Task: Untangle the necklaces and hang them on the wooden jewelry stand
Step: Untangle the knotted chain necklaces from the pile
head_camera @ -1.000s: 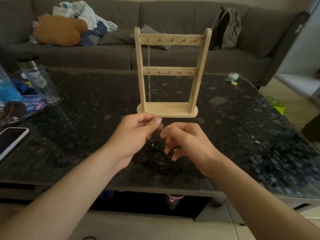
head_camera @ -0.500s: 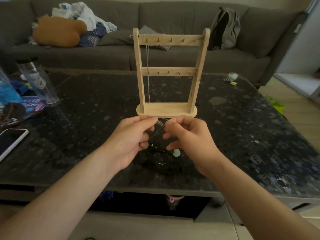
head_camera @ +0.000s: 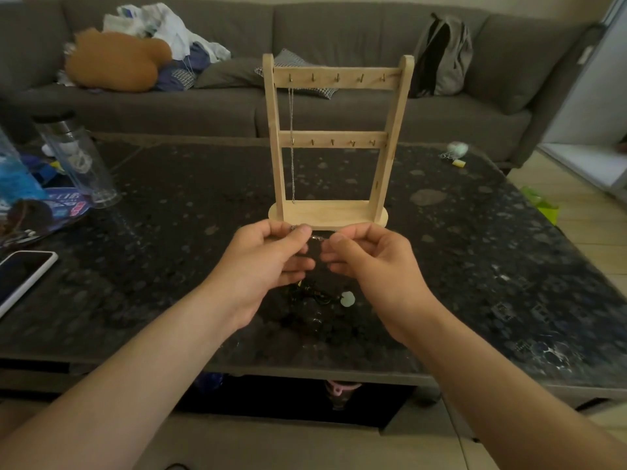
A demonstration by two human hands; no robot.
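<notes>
Our left hand [head_camera: 268, 262] and right hand [head_camera: 369, 262] each pinch one thin chain [head_camera: 317, 237] just on the near side of the stand [head_camera: 334, 212]. It trails down to the knot [head_camera: 310, 295] on the table [head_camera: 169, 232]. Pulling our hands apart could tighten that knot or snap a link. We count one stand, ten hooks and one necklace [head_camera: 291, 147] hung at the left. We cannot tell how many are in the knot.

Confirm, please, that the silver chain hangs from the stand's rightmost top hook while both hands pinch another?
No: the head view shows the silver chain on the leftmost top hook of the stand; left hand and right hand do pinch a second chain.
</notes>
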